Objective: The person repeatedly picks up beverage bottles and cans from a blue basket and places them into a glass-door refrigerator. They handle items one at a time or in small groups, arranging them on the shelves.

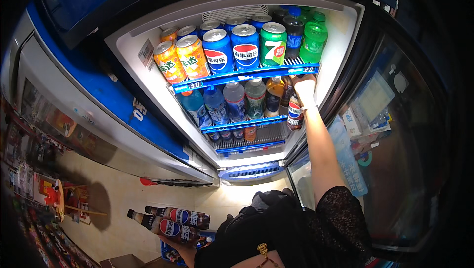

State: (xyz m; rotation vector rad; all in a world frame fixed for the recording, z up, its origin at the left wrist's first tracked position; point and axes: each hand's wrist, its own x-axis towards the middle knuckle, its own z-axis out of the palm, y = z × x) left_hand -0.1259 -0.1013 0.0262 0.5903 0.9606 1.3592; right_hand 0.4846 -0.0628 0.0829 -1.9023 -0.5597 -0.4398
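Note:
My right hand [306, 87] reaches into the lit drinks fridge and grips a Pepsi bottle [294, 114] near its top, at the right end of the middle shelf [251, 122]. The bottle's base hangs at the shelf's front edge. To its left stand several bottles: an amber drink [274, 95], a clear one with a green label [255, 99], and blue ones [215, 105]. Low at the left, my left hand [181, 247] supports two Pepsi bottles, a front one [168, 227] and one behind it [183, 217], both lying tilted with dark caps leftward.
Cans of Pepsi [244, 47], orange soda [192, 58] and 7UP [273, 44] fill the upper shelf. The glass door [385, 149] stands open at the right. Below my left hand is a blue crate [165, 250] with bottles. A chest freezer [111, 138] runs along the left.

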